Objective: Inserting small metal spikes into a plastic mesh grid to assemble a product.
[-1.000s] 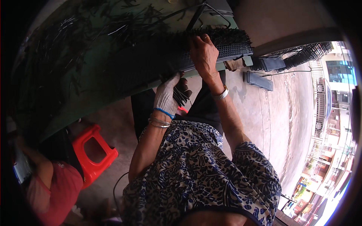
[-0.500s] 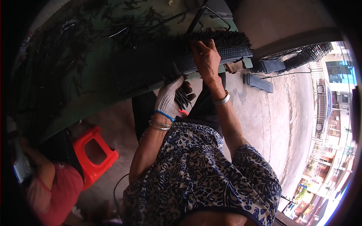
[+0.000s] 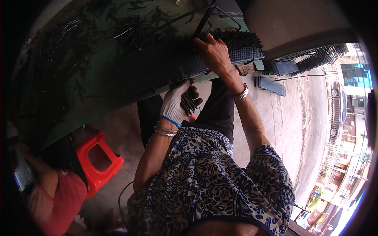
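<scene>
A dark perforated panel (image 3: 242,55) lies along the near edge of the green table (image 3: 75,120). Its far side bristles with short black sticks (image 3: 246,38), packed close together. My right hand (image 3: 216,57), bare and wearing a watch, reaches over the panel with its fingers pressed in at the edge of the bristling part. The fingertips are partly hidden, so what they pinch cannot be made out. Just below the panel's near edge, my left hand (image 3: 174,101) in a white knitted glove with dark fingers is closed on a bundle of thin black sticks (image 3: 189,104).
Loose black sticks (image 3: 71,43) are scattered over the table's far left. A black metal stand (image 3: 206,19) rises behind the panel. On the floor are a red stool (image 3: 100,157) and a grey tray-like piece (image 3: 269,85). Another person's red sleeve (image 3: 67,196) shows at lower left.
My right hand has shifted slightly left and away from me along the panel, and its forearm has swung outward to the right. My left hand with the bundle stays almost in place.
</scene>
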Action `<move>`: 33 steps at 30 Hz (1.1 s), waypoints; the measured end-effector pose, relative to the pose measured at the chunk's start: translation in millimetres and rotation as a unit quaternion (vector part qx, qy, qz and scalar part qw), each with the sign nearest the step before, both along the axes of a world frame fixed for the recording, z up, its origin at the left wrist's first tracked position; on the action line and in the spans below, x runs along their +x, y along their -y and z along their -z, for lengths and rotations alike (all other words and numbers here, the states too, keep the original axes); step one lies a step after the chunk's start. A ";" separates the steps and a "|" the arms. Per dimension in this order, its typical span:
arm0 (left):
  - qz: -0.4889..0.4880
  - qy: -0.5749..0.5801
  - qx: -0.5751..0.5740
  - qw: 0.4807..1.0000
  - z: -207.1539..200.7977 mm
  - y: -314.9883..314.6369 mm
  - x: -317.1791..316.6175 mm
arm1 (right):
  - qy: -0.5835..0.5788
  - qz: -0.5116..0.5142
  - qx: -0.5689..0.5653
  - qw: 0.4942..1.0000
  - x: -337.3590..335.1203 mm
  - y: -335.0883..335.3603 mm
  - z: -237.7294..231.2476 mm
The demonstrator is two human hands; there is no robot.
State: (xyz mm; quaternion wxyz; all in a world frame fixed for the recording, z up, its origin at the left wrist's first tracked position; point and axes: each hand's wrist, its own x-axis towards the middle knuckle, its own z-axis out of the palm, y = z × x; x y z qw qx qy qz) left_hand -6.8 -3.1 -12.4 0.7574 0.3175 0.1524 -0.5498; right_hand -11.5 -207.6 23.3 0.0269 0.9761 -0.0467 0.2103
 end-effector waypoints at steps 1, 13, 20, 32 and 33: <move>0.000 -0.001 -0.002 1.000 0.7 -0.1 -0.2 | 0.000 0.001 0.000 1.000 0.7 2.4 0.9; -0.009 -0.008 0.016 1.000 -1.3 -3.6 0.2 | -0.076 -0.002 0.037 0.996 9.9 8.2 -6.4; -0.035 -0.018 0.019 0.999 -6.9 -5.0 0.3 | -0.035 -0.037 0.159 0.986 9.8 5.1 -11.8; -0.033 -0.020 0.028 0.999 -3.7 -4.7 3.0 | 0.030 -0.021 0.171 0.985 5.5 -2.4 -7.1; -0.033 -0.020 0.028 0.999 -3.0 -3.9 3.3 | 0.061 -0.022 0.171 0.983 4.7 -4.5 -5.6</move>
